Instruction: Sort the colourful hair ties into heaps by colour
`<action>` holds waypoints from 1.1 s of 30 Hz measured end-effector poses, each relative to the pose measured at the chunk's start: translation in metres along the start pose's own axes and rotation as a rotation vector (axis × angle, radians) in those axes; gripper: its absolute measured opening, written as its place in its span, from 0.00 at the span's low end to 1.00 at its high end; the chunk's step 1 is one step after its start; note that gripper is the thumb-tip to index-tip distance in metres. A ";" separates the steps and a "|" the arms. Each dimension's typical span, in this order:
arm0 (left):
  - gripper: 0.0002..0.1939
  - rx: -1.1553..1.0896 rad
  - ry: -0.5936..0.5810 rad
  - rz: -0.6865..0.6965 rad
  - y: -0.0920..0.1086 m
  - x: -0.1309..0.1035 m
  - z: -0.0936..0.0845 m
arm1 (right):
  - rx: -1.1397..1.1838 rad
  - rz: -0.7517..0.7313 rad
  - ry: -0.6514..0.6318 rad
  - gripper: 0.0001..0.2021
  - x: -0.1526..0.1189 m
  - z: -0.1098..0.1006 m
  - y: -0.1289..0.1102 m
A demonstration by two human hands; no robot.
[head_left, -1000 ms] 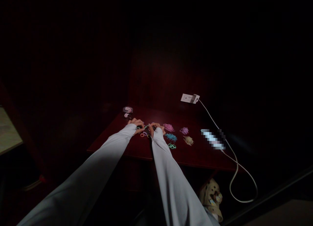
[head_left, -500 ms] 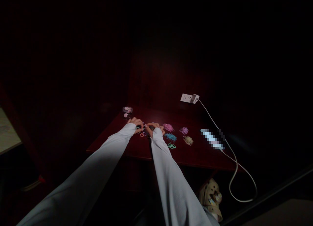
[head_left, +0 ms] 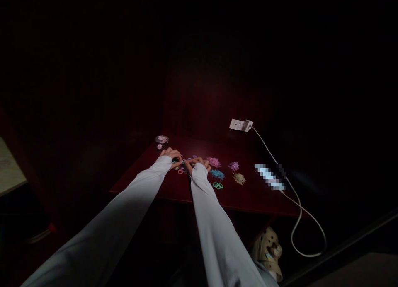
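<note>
My left hand (head_left: 172, 155) rests over the table with its fingers curled and the thumb meeting the fingertips. What it pinches is too small to make out. Just to its right, my right hand (head_left: 198, 163) is bent inward, thumb and forefinger close together, fingertips near those of the left. Between and under the hands lie several small coloured rings, among them an orange-red ring (head_left: 180, 172), that look like little elastic hair ties. Beside my right hand are a pink pile (head_left: 214, 162) and a blue pile (head_left: 217, 174) of thin bands. Green rings (head_left: 218, 185) lie nearer the front edge.
A small clear tub (head_left: 162, 139) with pale pink contents stands at the back left. Purple bands (head_left: 234, 166) and beige bands (head_left: 239, 178) sit to the right. Beyond are a blurred-out device (head_left: 270, 177), its white cable (head_left: 301, 204) and a wall socket (head_left: 238, 124). A beige clog (head_left: 267, 249) is below.
My right hand has shifted slightly down and left, and its fingers have moved. A few more coloured rings show behind it. My left hand stays nearly in place.
</note>
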State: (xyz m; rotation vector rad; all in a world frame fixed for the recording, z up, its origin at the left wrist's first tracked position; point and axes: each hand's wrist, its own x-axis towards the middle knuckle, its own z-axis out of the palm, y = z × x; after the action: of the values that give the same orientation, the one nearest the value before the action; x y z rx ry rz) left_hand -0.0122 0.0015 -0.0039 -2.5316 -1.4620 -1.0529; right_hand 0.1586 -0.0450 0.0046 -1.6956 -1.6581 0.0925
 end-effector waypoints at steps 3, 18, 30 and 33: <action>0.03 0.009 0.005 0.007 -0.001 0.001 0.000 | -0.011 -0.025 -0.009 0.10 0.000 0.001 0.001; 0.04 0.003 0.000 0.046 -0.002 -0.001 -0.006 | -0.023 -0.075 0.037 0.08 0.007 0.021 0.012; 0.04 -0.009 0.010 0.010 0.000 -0.001 -0.002 | -0.249 -0.378 0.121 0.07 -0.006 -0.064 0.034; 0.05 -0.023 0.002 0.021 0.001 0.000 -0.004 | -0.225 -0.283 0.206 0.08 -0.013 -0.098 0.065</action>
State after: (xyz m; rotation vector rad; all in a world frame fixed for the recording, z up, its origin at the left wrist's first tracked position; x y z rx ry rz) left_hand -0.0138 -0.0006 -0.0009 -2.5546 -1.4285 -1.0743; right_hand 0.2630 -0.0930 0.0341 -1.5504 -1.7826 -0.4049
